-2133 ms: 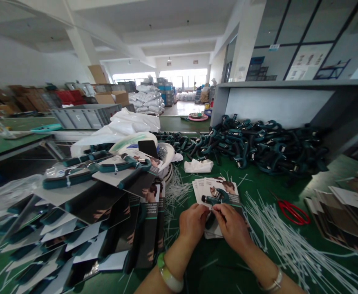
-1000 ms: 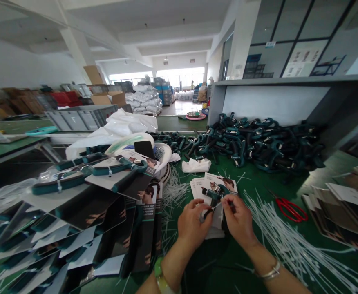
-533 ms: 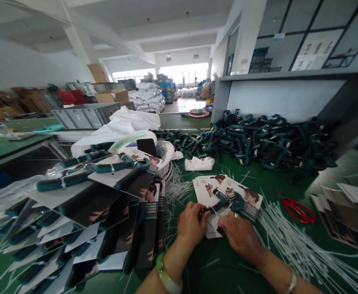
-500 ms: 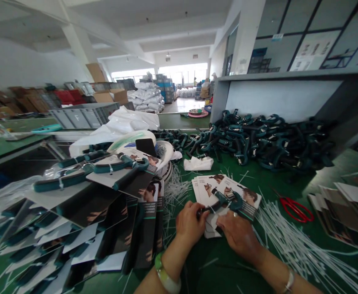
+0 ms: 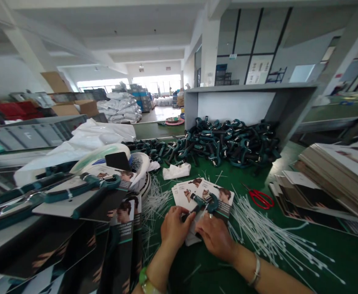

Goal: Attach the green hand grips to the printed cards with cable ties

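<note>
A dark green hand grip strengthener [image 5: 212, 202] lies on a printed backing card [image 5: 227, 209], over a small fan of similar cards [image 5: 179, 195]. My left hand [image 5: 174, 228] is closed around one of its handles, fingertips and thumb near the card's lower left. Fingers bent, my right hand [image 5: 217, 237] grips at the other handle, which it mostly hides. White cable ties [image 5: 267, 230] are spread just right of my right hand, and more cable ties [image 5: 156, 204] lie left of the cards. Whether a tie is between my fingers is not visible.
Many loose grip strengtheners [image 5: 228, 143] are heaped at the back. Carded ones [image 5: 74, 196] pile high on the left. Red scissors [image 5: 261, 199] and card stacks [image 5: 335, 183] lie to the right. A crumpled white tissue [image 5: 176, 171] sits beyond the cards, near a white bowl [image 5: 140, 163].
The camera view has swung right, so everything appears further left and more of the right-hand card stacks shows. Both hands stay at the grip strengthener, with my right fingers slightly shifted.
</note>
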`<state>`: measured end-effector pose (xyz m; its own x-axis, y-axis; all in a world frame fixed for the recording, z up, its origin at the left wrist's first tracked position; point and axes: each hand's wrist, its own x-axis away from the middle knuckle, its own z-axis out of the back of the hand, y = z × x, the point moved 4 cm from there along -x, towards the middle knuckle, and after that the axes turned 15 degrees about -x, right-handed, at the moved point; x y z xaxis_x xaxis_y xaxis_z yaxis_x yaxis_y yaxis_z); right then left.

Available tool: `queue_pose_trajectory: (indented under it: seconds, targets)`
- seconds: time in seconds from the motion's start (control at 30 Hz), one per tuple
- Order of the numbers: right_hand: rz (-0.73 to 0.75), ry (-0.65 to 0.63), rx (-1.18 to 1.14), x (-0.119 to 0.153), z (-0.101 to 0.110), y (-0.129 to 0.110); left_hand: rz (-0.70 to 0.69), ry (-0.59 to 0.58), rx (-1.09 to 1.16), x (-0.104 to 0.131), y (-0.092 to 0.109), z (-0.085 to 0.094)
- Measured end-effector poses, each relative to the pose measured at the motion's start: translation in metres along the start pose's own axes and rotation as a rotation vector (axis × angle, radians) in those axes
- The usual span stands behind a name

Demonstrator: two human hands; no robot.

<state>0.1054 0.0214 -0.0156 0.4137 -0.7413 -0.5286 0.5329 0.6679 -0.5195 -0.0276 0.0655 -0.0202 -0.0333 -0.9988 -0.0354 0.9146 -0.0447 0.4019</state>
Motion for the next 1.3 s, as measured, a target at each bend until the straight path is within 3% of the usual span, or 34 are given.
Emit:
queue_pose_trajectory:
  seconds: [0.1,0.17,0.23,0.3,0.33,0.4,0.5,0.6,0.7,0.77,0.87,1.0,1.13,1.3]
  targets:
    - [-0.015,-0.117,0.008,0.003,0.017,0.008,-0.035,0.018,-0.040,0.002,0.000,-0.001]
    - [-0.138,-0.057,0.089,0.007,0.052,0.034,-0.048,0.027,-0.086,0.003,0.000,0.000]
    - [-0.439,0.066,0.368,0.015,0.099,0.076,-0.061,0.040,-0.120,0.005,0.001,0.000]
    - [-0.799,-0.109,0.584,0.029,0.133,0.122,-0.066,0.054,-0.136,0.006,0.002,0.001]
    - [-0.875,-0.167,0.592,0.034,0.145,0.138,-0.067,0.057,-0.139,0.007,0.003,0.001]
    - [-0.914,-0.228,0.585,0.040,0.159,0.160,-0.063,0.067,-0.133,0.009,0.004,0.002]
    - [-0.906,-0.253,0.543,0.040,0.164,0.171,-0.088,0.144,-0.108,0.013,0.012,0.008]
    - [-0.933,-0.244,0.505,0.036,0.168,0.166,-0.160,0.181,-0.107,0.015,0.027,0.011]
    - [-0.905,-0.156,0.376,0.034,0.168,0.139,-0.159,0.091,-0.119,0.012,0.039,0.006]
    - [-0.810,-0.073,0.137,0.034,0.156,0.109,-0.124,0.038,-0.093,0.008,0.041,0.000]
    - [-0.604,-0.164,-0.089,0.036,0.119,0.062,-0.074,0.007,0.001,0.002,0.038,-0.007]
    - [-0.345,-0.259,0.281,0.037,0.087,0.030,-0.048,-0.015,0.132,-0.002,0.031,-0.012]
    - [-0.200,-0.302,0.617,0.027,0.086,0.024,-0.025,-0.023,0.216,-0.005,0.028,-0.014]
    - [-0.071,-0.314,0.757,0.017,0.082,0.019,-0.035,-0.008,0.261,-0.006,0.028,-0.014]
